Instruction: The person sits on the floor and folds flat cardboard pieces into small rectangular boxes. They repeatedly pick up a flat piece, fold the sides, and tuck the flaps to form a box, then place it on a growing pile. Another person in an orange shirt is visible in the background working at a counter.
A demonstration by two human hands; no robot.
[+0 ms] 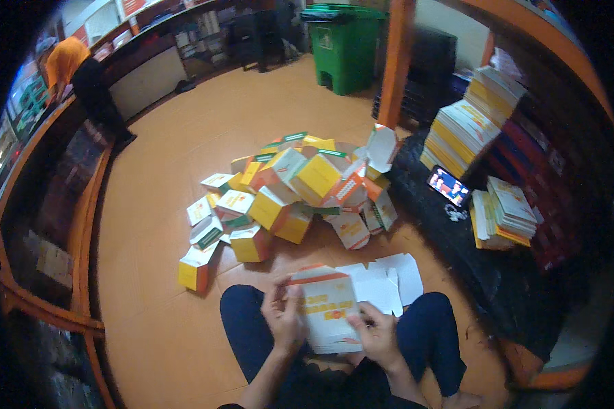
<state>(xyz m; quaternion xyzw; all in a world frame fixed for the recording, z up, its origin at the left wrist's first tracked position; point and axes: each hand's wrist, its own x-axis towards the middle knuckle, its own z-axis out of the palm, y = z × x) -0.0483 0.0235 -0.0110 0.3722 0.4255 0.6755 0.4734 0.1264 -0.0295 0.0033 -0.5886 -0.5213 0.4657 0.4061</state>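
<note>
Between my hands, above my lap, is a white carton [326,320] with yellow and orange print and an orange band along its upper edge. My left hand [284,315] grips its left side with bent fingers. On the right edge, my right hand [376,334] pinches the carton, thumb on the front face. Just beyond it, an unfolded white carton blank [382,283] lies on the floor with its plain side up. Ahead of my knees spreads a loose pile of folded cartons [318,178], white, yellow, orange and green, tumbled at many angles.
On a dark bench at right lie a lit phone [448,185], a stack of flat cartons [508,210] and a taller stack [460,129]. A green wheeled bin [346,51] stands behind an orange post [396,68]. At far left, a person in orange [71,61] bends over a counter.
</note>
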